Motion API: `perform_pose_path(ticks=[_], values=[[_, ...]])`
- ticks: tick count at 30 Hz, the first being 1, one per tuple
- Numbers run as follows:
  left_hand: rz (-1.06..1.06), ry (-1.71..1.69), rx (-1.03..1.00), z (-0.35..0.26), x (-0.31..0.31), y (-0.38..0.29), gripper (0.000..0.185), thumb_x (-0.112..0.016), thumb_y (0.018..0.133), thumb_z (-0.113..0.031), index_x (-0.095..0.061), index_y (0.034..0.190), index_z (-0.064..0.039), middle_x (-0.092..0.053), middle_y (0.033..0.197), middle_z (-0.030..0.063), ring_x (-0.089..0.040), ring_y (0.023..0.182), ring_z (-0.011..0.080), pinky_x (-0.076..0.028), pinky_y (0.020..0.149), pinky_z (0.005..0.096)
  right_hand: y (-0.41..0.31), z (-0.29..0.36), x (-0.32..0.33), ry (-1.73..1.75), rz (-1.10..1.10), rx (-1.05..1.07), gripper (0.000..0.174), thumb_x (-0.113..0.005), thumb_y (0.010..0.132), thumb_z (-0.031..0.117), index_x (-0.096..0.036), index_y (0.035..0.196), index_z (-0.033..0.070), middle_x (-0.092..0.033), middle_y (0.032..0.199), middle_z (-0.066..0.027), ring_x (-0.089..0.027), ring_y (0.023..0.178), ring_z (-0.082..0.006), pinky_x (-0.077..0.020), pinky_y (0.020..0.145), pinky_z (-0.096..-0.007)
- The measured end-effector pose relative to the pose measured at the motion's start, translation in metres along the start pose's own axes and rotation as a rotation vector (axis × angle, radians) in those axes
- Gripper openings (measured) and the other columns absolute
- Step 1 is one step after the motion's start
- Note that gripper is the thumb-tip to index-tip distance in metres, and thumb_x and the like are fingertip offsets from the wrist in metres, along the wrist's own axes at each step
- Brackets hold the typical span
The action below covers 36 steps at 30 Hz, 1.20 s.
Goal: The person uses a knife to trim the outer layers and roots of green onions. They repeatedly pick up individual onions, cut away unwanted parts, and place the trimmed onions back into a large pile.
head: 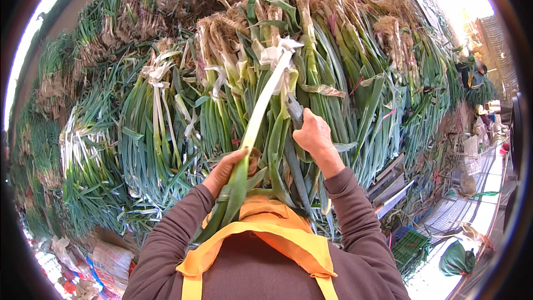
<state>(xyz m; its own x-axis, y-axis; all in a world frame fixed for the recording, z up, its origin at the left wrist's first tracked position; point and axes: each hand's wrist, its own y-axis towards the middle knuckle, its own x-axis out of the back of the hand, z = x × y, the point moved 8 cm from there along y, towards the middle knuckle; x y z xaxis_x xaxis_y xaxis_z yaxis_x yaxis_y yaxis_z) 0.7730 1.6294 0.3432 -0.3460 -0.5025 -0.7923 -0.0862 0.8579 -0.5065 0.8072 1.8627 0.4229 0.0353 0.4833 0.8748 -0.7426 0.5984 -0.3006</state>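
Note:
My left hand (pixel 231 168) grips a large leek (pixel 266 96) around its upper stalk. The leek's white shank slants up and right, with torn pale outer leaves (pixel 281 52) about its far end, and its green leaves hang down over my orange apron. My right hand (pixel 314 135) is closed on a dark, narrow handle-like thing (pixel 295 110) beside the shank; what it is I cannot tell. Under and around both hands lie bundles of leeks (pixel 333 50), roots pointing away from me. A bundle with a peeled white stalk (pixel 157 112) lies to the left.
More green bundles with white stalks (pixel 81 146) lie at the left. A green plastic crate (pixel 410 248), a green bag (pixel 456 258) and metal trays (pixel 387 187) stand at the right. Printed sacks (pixel 110 262) lie at lower left. Another person (pixel 474 77) is at the far right.

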Motion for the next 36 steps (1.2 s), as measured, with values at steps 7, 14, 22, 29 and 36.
perform_pose_path(ticks=[7,14,22,29,36], values=[[-0.29,0.88,-0.091,-0.036,-0.002,-0.023,0.06,-0.072,0.074,-0.02,-0.051,0.124,0.004,-0.061,0.098,0.0112,-0.059,0.085,0.0204,-0.05,0.078,0.034,0.001,-0.005,-0.017,0.104,-0.05,-0.051,0.026,-0.06,0.071,0.012,-0.061,0.093,-0.001,-0.068,0.092,-0.027,-0.065,0.093,-0.0466,-0.0506,0.082,-0.0515],[-0.012,0.013,0.045,-0.076,0.029,-0.177,0.053,-0.07,0.07,-0.016,-0.051,0.116,0.003,-0.054,0.083,0.0073,-0.052,0.063,0.0125,-0.047,0.055,0.027,0.03,0.006,-0.013,0.2,-0.043,-0.138,0.024,-0.063,0.064,0.007,-0.065,0.086,-0.003,-0.067,0.082,-0.0261,-0.067,0.084,-0.0434,-0.0513,0.076,-0.0454],[-0.645,0.485,-0.606,-0.284,0.05,-0.336,0.061,-0.068,0.067,-0.026,-0.054,0.121,0.0,-0.059,0.092,0.0077,-0.055,0.064,0.0093,-0.049,0.052,0.0209,0.013,0.142,0.015,0.35,0.12,0.228,0.05,-0.059,0.065,0.001,-0.064,0.114,-0.004,-0.051,0.065,-0.0073,-0.049,0.061,-0.0154,-0.0429,0.059,-0.0302],[-0.94,0.94,-0.845,-0.436,0.113,-0.424,0.039,-0.065,0.078,-0.019,-0.058,0.113,-0.005,-0.052,0.085,-0.0021,-0.046,0.064,0.0075,-0.04,0.058,0.023,-0.034,0.155,0.042,0.427,0.178,0.222,0.048,-0.057,0.068,0.001,-0.064,0.115,0.0,-0.049,0.068,0.0006,-0.046,0.062,-0.0104,-0.0397,0.057,-0.0268],[-1.208,1.244,-0.516,-0.26,0.447,-0.239,0.039,-0.07,0.079,-0.022,-0.057,0.109,0.0,-0.064,0.1,0.0177,-0.062,0.093,0.0327,-0.049,0.085,0.0425,-0.093,0.096,0.0,0.453,0.116,0.05,0.058,-0.06,0.069,-0.003,-0.057,0.127,-0.003,-0.056,0.08,-0.0097,-0.052,0.074,-0.009,-0.0464,0.068,-0.0234]])
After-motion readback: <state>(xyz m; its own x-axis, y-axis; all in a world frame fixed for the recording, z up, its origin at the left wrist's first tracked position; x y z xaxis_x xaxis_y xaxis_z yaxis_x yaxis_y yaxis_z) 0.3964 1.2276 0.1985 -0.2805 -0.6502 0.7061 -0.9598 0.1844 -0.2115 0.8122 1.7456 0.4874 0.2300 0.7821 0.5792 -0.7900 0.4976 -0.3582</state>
